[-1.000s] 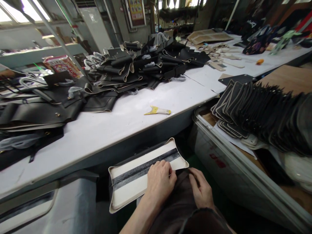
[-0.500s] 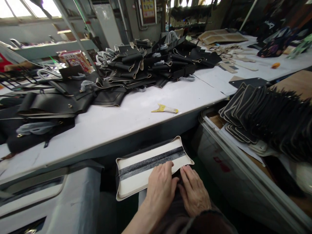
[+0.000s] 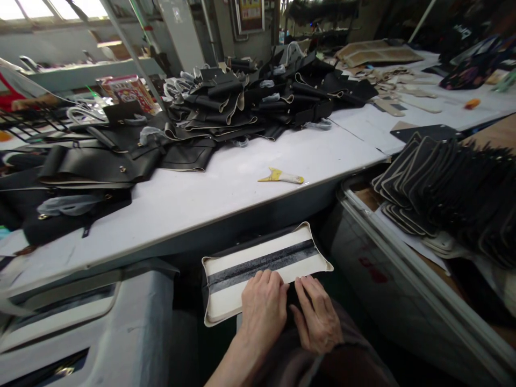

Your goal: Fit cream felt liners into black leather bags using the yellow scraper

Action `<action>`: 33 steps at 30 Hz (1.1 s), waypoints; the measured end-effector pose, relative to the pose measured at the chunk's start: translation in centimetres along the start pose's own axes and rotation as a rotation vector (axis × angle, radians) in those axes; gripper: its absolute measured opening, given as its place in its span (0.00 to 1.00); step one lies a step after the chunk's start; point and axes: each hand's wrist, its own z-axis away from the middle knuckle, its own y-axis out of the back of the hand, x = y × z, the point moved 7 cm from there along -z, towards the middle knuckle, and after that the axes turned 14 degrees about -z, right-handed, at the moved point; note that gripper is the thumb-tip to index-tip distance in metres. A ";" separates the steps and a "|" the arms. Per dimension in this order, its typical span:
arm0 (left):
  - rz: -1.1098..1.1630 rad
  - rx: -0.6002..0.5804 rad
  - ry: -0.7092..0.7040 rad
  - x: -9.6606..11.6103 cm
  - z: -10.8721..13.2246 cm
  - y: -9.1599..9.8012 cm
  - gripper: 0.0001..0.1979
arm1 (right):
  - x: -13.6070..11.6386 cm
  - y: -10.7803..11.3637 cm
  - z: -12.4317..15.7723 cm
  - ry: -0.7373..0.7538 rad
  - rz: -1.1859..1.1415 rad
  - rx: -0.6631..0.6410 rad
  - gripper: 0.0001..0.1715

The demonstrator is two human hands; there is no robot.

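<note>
A shallow leather bag piece (image 3: 226,306) lies low in front of me, its cream inner side facing up, with a dark stripe along its length and raised edges at the corners. Curled over its near edge, my left hand (image 3: 264,303) grips it around the middle. My right hand (image 3: 318,314) is closed at the same edge farther right, fingertips on the rim and thumb below. The underside and the dark material beneath my hands are mostly hidden.
Beyond a white worktable (image 3: 226,188) edge lies a yellow-and-white tool (image 3: 282,176). Black leather bag pieces (image 3: 237,107) are heaped behind it. At right, a bin (image 3: 374,258) stands beside many stacked black panels (image 3: 451,193). A grey covered surface (image 3: 141,312) is at left.
The view has shifted slightly, so the scene sits a little farther right. My left fingers have drawn back from the stripe toward the near edge; both hands stay at the piece.
</note>
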 end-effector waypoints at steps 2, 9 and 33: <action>0.025 0.010 0.005 -0.1 -0.1 0.0 0.09 | -0.6 -0.3 -0.3 0.024 -0.013 0.029 0.36; 0.239 0.071 0.060 -2.3 1.2 0.4 0.08 | -1.4 -1.0 -0.6 0.011 -0.022 0.014 0.35; 0.234 0.200 0.195 -8.0 5.4 1.3 0.02 | -5.4 -3.5 -1.4 0.199 -0.103 -0.064 0.29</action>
